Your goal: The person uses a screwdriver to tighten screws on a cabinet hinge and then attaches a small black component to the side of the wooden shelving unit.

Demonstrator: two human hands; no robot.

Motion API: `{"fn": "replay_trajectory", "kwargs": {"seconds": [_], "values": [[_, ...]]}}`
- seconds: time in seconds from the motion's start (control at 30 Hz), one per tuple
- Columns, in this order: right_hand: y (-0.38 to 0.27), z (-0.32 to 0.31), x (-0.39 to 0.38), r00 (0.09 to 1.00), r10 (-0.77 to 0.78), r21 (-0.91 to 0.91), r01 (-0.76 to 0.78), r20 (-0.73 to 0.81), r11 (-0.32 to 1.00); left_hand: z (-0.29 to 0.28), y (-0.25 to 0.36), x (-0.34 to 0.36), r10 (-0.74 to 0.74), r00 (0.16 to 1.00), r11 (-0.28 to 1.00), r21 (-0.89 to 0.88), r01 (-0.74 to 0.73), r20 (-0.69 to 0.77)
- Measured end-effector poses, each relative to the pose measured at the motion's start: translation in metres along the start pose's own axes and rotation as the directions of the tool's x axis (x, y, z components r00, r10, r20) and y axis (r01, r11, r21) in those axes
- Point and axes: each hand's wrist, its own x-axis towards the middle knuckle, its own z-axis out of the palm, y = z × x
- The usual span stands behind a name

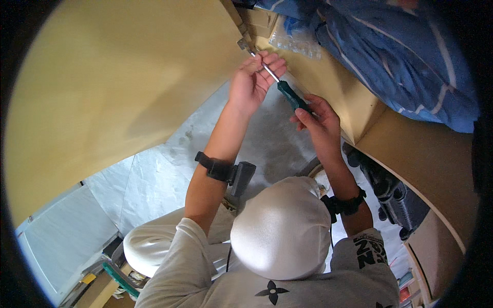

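My left hand (250, 82) is at the edge of a pale wooden door panel (118, 82), its fingers curled round the metal shaft of a green-handled screwdriver (289, 93). My right hand (318, 118) grips the handle lower down and to the right. The screwdriver's tip points up-left at a small metal hinge (244, 44); whether it sits in a screw is too small to tell. A cream cabinet side (354, 97) stands just right of my hands.
Blue striped fabric (390, 61) and a clear plastic bag (292, 43) lie inside the cabinet at upper right. Black objects (390, 195) are under the right panel. Grey floor tiles (144, 179) show below the door. A rounded white fabric shape (280, 228) fills the space between my forearms.
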Motion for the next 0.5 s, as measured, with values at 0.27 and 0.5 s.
{"fn": "replay_trajectory", "kwargs": {"seconds": [0.27, 0.5], "values": [[-0.001, -0.024, 0.013, 0.806, 0.414, 0.561, -0.592, 0.424, 0.579, -0.001, -0.009, -0.016, -0.109, 0.988, 0.993, 0.050, 0.104, 0.106], [-0.029, 0.001, -0.001, 0.825, 0.509, 0.181, -0.555, 0.245, 0.812, -0.002, 0.000, -0.014, -0.166, 0.986, 0.970, 0.176, 0.165, -0.011]]}}
